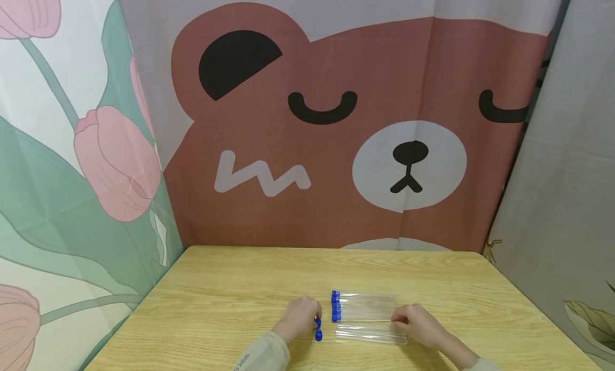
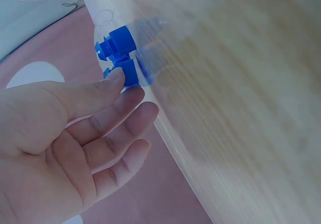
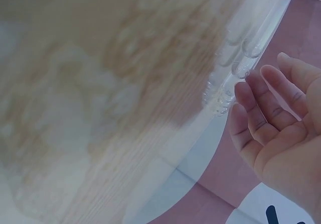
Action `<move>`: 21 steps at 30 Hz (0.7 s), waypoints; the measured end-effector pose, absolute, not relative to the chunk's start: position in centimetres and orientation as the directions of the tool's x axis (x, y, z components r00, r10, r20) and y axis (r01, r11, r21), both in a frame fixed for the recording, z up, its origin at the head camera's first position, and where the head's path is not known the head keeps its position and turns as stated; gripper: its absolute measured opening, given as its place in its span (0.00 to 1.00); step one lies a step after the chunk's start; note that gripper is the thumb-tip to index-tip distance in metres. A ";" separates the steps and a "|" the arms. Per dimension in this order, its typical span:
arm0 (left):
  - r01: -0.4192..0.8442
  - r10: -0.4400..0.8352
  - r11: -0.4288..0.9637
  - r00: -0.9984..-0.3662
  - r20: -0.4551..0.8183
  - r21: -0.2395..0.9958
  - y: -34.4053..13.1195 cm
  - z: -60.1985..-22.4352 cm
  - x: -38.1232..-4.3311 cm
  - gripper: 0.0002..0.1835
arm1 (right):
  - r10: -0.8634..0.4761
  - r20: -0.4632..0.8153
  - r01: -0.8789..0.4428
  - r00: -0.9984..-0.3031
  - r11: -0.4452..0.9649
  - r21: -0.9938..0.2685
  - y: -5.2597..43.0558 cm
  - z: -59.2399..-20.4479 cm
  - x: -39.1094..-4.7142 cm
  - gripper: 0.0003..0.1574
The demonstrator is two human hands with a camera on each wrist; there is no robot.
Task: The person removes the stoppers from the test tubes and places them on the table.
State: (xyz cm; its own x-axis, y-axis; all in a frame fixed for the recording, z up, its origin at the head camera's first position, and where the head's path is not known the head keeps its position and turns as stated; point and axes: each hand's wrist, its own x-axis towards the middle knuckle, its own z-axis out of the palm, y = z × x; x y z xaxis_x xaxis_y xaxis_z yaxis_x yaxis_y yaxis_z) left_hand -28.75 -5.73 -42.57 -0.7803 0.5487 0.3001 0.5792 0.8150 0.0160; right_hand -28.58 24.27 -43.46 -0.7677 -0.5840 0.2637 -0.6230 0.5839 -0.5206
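My left hand pinches one small blue stopper cap between thumb and fingertips. A second blue cap lies right beside it on the wooden table. The other fingers of that hand are loosely bent. To the right lie clear test tubes without caps, side by side. Beyond them is a row of clear tubes with blue caps at their left ends. My right hand is at the right ends of the tubes, fingers gently bent and fingertips close to the tube bottoms.
The wooden table ends at a back edge against a curtain with a bear print. A tulip-printed curtain hangs at the left, and a pale curtain at the right.
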 end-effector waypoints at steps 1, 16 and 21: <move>0.579 0.551 0.815 -0.777 0.305 0.005 -5.7 -42.6 -28.7 0.07 | -0.583 0.264 -0.623 -0.768 0.585 -0.520 24.3 -43.4 -28.6 0.05; 0.555 0.556 0.826 -0.771 0.309 -0.101 -5.6 -43.1 -28.9 0.09 | -0.583 0.260 -0.618 -0.770 0.578 -0.533 24.2 -43.5 -28.5 0.04; 0.545 0.544 0.833 -0.777 0.317 -0.094 -5.6 -43.1 -28.8 0.10 | -0.581 0.253 -0.611 -0.773 0.578 -0.541 24.1 -43.3 -28.4 0.04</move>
